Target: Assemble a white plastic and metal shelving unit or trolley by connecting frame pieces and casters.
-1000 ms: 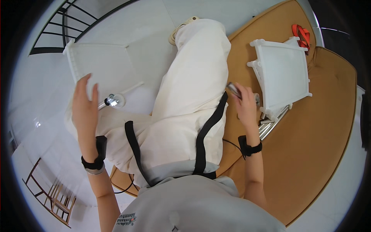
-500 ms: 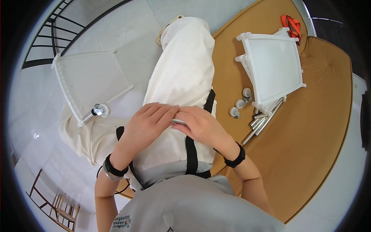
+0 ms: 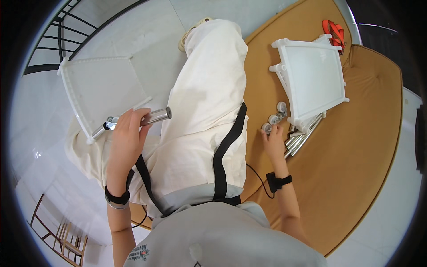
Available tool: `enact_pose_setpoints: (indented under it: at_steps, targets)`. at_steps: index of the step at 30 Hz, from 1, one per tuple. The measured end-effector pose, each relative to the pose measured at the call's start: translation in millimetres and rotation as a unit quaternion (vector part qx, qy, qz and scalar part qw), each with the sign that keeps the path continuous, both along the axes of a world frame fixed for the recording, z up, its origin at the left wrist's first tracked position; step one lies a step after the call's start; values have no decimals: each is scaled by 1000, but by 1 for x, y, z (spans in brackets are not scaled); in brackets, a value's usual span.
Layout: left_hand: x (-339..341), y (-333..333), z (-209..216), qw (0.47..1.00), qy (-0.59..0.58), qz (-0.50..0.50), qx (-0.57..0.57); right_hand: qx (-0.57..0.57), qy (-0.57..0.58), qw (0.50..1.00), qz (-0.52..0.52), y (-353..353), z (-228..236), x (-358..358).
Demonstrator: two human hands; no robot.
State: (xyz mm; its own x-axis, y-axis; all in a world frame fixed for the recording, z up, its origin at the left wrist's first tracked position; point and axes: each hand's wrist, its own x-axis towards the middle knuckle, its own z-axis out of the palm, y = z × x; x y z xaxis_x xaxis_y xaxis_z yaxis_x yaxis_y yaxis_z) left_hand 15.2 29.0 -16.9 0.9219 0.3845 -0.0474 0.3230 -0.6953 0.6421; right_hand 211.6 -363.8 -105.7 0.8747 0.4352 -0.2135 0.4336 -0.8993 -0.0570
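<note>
My left hand (image 3: pixel 126 138) is closed around a shiny metal tube (image 3: pixel 159 115), whose dark end sticks out to the right above my left thigh. Just beside that hand, a caster (image 3: pixel 110 123) tops a short metal post at the near corner of a white plastic shelf (image 3: pixel 104 82); my fingers partly cover it. My right hand (image 3: pixel 275 144) is on the sofa, thumb and fingertips pinched about the nearest small white caster (image 3: pixel 266 128). Another two casters, one of them (image 3: pixel 281 107) farthest away, lie right beyond it.
More white shelves (image 3: pixel 313 80) are stacked on the brown sofa (image 3: pixel 342 178), with several metal tubes (image 3: pixel 304 137) under their near edge. A red strap (image 3: pixel 334 34) lies behind them. At the left are a black metal railing (image 3: pixel 60 38) and a wooden chair (image 3: pixel 71 244).
My hands have parted from above my lap. The left one has carried the metal tube left toward the shelf, and the right one has reached over to the casters on the sofa.
</note>
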Motion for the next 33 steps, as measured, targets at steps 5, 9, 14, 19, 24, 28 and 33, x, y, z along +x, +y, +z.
enact_pose_setpoints:
  at_steps: [5,9,14,19,24,28,33]
  targets:
    - [-13,1,7,999,27,30,-9,-60,-59,995,54,-6,-12,-3]
    - [-24,0,6,995,-3,96,-23,-43,-24,996,76,7,-3,-1]
    - [-32,-2,5,993,0,117,-27,-21,6,993,115,29,4,0]
    - [-34,-2,5,991,5,123,-48,18,-14,976,217,38,10,2]
    - [-39,2,4,989,5,142,-44,68,-25,964,257,25,6,-2]
    - [-42,5,3,991,7,131,-26,63,-12,997,37,37,3,-8]
    - [-37,0,9,989,10,139,-59,17,90,985,-146,68,-6,-9]
